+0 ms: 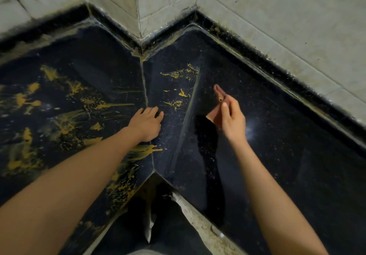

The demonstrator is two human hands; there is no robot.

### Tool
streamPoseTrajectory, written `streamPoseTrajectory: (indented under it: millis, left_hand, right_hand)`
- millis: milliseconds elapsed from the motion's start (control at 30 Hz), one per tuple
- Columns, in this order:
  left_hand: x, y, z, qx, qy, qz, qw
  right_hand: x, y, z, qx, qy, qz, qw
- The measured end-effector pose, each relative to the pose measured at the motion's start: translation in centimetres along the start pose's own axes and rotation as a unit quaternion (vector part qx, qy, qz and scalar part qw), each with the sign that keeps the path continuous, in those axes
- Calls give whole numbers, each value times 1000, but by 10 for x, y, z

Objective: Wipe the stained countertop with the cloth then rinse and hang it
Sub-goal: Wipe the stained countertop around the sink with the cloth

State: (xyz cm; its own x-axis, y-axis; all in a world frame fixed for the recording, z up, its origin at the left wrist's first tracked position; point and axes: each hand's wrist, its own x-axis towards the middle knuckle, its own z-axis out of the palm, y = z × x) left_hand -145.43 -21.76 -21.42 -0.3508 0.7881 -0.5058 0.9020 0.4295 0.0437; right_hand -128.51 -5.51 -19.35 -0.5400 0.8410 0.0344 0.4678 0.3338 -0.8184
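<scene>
The right hand (231, 120) pinches a small reddish cloth (213, 117) and holds it lifted above the table (287, 155), probably to gather it before wiping. The left hand (147, 125) holds nothing. Its bent fingertips rest on the table by the seam (145, 92), likely as a brace. Yellow stains (65, 120) spatter the dark polished stone, thickest on the left slab (the right one looks nearly clean). Pale, grimy wall tiles (277, 27) close in the corner.

cloth (213, 117) partly behind right hand (232, 120), countertop (277, 136) cropped
</scene>
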Motion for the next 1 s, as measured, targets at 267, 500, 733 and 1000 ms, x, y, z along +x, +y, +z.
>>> streamPoseTrajectory:
  millis: [267,500,733,1000]
  left_hand:
    - [2,-30,4,-120,140,-56,981]
    - [7,-85,0,-183,218,-206,936]
    - [11,-98,18,-171,162,-242,941]
    - [69,-89,-22,-145,94,-198,965]
  right_hand:
    - [92,39,70,-392,-165,-49,903]
    - [227,25,105,-368,-140,-26,919]
    - [305,4,139,-354,-153,-47,922]
    - [228,9,123,-369,-211,-143,894]
